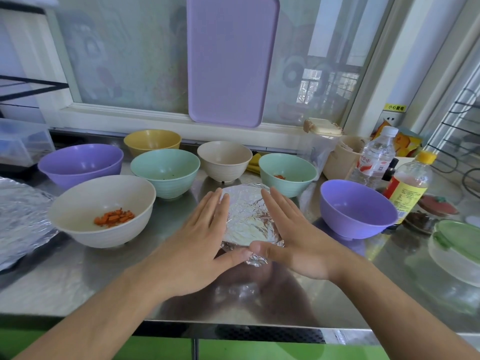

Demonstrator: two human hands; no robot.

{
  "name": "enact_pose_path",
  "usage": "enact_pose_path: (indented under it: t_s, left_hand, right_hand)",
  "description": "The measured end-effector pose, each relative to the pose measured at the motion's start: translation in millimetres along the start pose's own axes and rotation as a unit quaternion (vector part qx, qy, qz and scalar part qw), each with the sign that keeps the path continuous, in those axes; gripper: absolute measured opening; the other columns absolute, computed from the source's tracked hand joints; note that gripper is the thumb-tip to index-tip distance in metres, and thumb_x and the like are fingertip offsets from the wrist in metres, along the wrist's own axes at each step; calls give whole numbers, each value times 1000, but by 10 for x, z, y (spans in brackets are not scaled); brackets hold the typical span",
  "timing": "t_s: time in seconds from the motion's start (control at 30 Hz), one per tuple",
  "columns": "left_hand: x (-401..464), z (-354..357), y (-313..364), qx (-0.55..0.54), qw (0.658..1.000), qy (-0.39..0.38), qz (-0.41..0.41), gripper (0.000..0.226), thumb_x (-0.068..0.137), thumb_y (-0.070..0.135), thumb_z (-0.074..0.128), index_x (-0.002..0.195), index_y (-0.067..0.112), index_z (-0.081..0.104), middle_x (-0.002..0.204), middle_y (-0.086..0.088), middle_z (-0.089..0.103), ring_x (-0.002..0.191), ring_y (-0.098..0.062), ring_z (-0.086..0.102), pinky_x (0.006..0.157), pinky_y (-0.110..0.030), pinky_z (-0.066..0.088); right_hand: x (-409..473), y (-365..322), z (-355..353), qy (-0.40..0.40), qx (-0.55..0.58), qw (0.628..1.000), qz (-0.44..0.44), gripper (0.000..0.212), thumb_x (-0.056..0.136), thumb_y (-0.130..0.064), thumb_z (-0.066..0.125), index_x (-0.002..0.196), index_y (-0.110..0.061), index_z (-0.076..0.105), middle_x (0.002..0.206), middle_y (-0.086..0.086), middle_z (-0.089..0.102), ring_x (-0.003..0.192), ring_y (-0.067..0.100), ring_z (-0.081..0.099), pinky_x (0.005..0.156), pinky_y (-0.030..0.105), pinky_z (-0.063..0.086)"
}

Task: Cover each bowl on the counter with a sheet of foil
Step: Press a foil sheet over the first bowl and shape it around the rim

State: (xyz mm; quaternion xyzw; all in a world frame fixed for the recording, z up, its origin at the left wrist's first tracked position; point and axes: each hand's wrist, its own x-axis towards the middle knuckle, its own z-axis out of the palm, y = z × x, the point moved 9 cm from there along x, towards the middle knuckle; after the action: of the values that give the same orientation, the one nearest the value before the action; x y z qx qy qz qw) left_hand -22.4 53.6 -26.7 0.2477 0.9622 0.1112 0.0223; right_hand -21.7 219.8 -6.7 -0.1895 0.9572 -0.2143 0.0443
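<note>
So, the foil-covered bowl point(246, 216) sits near the front edge of the steel bench point(78, 281), about mid-width, its foil crinkled tight over the rim w/ a small bunched fold at the near side. Both hands flank it: left hand point(200, 235) flat against the bowl's left side, fingers straight and together; right hand point(293, 235) likewise on the right side, fingers straight. The two thumbs meet at the near rim, pressing the bunched foil — neither hand curls round anything.

Uncovered bowls ring it. Left of it, near the front-left part of the bench, a cream bowl point(104, 211) holds chopped orange pieces point(114, 218). Behind that, a purple bowl point(80, 162) toward the back-left, a mint bowl point(166, 171) just beside it, and a yellow bowl point(152, 141) at the back edge. A beige bowl point(224, 159) stands behind the covered one; a second mint bowl point(287, 172) w/ a few orange bits is to its right. Another purple bowl point(358, 209) sits right of the right hand.

At the far left edge lies a loose foil sheet point(20, 219). Toward the back-right corner — a water bottle point(375, 157), a yellow-capped bottle point(409, 185), and at the right edge a clear container w/ green lid point(457, 240). A lilac tray point(231, 61) leans on the window behind.
</note>
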Motion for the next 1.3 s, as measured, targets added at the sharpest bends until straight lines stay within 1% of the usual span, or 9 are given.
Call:
enact_pose_path:
  t_s: [0.23,0.43,0.57,0.7,0.87,0.97,1.07,1.23,1.3]
  left_hand:
    - [33,-2,-1,56,998,23,3,106,82,89,-6,156,20,-38,163,5,-46,149,-7,-41,127,-31,-8]
    - [-6,-41,29,74,997,18,-10,102,98,74,24,158,16,-35,164,2,-44,152,-9,-37,120,-27,-10]
    - [-12,-21,-6,34,999,0,5,101,92,77,18,157,21,-35,162,9,-46,149,-2,-40,127,-29,-3]
    - [-2,-22,-26,13,1000,-11,18,98,89,77,12,157,22,-34,160,12,-48,144,4,-43,122,-22,-14]
    - [-34,-1,15,-15,999,-29,5,97,86,81,6,158,30,-34,157,18,-51,141,5,-47,131,-39,-4]
    - [-50,-10,68,-9,999,-32,-19,98,86,83,7,156,31,-37,158,15,-50,143,1,-47,130,-38,-7]
    - [-12,-18,94,43,998,-24,-34,103,87,83,9,157,23,-37,161,5,-49,148,-9,-43,123,-34,-12]
    - [18,-20,53,70,997,-22,-25,107,82,85,-1,159,17,-33,164,-2,-43,153,-15,-37,130,-37,-7]
    - [18,-15,39,63,997,-25,-24,106,85,82,6,159,18,-32,164,0,-44,152,-13,-39,131,-39,-4]
  right_hand:
    - [11,-4,32,23,-62,998,-15,117,92,-76,58,164,-31,-22,170,-16,-30,151,-4,-33,119,19,-9]
    - [12,-16,38,71,-86,993,-38,120,89,-67,66,166,-26,-17,174,-13,-19,155,0,-28,130,29,1]
    - [-2,-3,27,41,-42,998,-19,115,91,-73,61,165,-34,-17,171,-19,-24,150,-8,-31,126,25,-2]
    - [-2,16,26,22,-20,1000,-9,106,94,-74,53,163,-40,-20,169,-20,-29,148,-10,-33,124,26,-5]
    - [-7,35,70,36,-28,999,3,112,90,-81,51,162,-40,-25,167,-17,-37,152,-2,-33,123,26,-4]
    - [-26,12,70,48,-42,998,11,117,88,-84,49,162,-36,-27,167,-13,-38,153,2,-33,124,28,-2]
    - [-45,-23,71,46,-53,998,9,118,88,-85,47,162,-32,-28,168,-9,-37,153,3,-34,124,27,-4]
    - [-90,56,31,8,0,1000,15,107,97,-70,55,163,-37,-22,167,-21,-33,149,-8,-33,124,24,-7]
    - [-85,74,14,10,2,1000,9,103,100,-62,57,164,-35,-19,169,-18,-30,152,-6,-29,123,21,-7]
